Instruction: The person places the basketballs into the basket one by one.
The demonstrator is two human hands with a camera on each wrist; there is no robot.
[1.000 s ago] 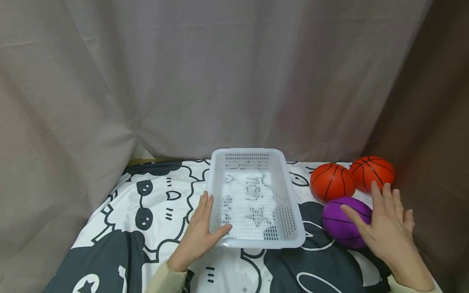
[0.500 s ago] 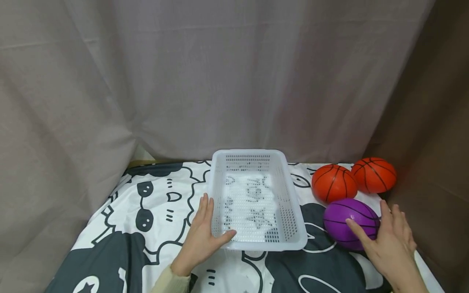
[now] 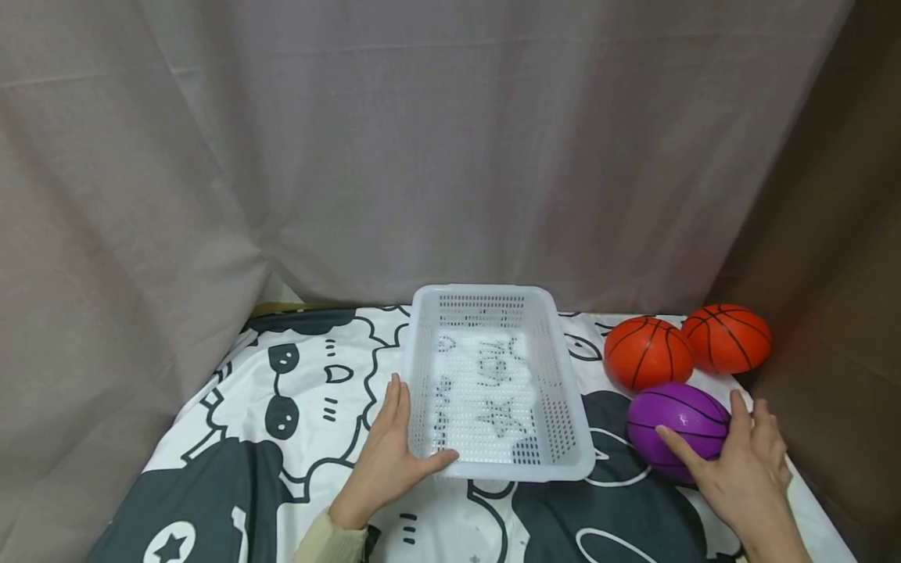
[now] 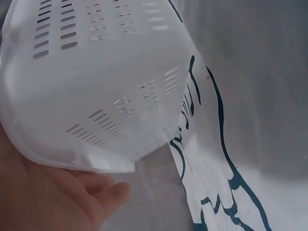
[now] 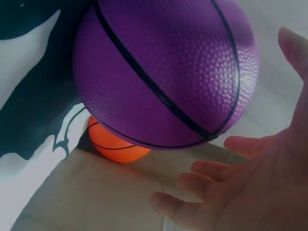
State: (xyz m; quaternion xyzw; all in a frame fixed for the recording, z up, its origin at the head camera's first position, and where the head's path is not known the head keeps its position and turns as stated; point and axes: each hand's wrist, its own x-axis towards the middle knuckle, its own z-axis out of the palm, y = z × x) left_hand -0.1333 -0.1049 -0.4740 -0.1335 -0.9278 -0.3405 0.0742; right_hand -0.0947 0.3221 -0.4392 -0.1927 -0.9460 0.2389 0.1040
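Note:
My left hand [image 3: 387, 465] rests at the near left corner of a white perforated plastic basket [image 3: 507, 472], fingers straight along its left side and thumb by the near rim. In the left wrist view that hand touches the basket's rim [image 4: 72, 168] from outside. On the right, a purple toy basketball [image 3: 679, 418] lies on the patterned cloth. My right hand [image 3: 746, 477] is spread around the ball's right and near sides. A gap shows between its fingers [image 5: 207, 168] and the purple ball [image 5: 163, 72] in the right wrist view.
Two orange-red toy basketballs, one nearer [image 3: 647, 356] and one farther right [image 3: 728, 340], sit behind the purple one. Black-and-white cartoon cloth [image 3: 331, 407] covers the surface. Grey curtain [image 3: 450, 156] hangs behind, and darker curtain [image 3: 831, 313] hangs at the right.
My right hand has come down from over the purple ball to its right side, with fingers lower and a little more bent. The left hand stays by the basket. The view has shifted slightly.

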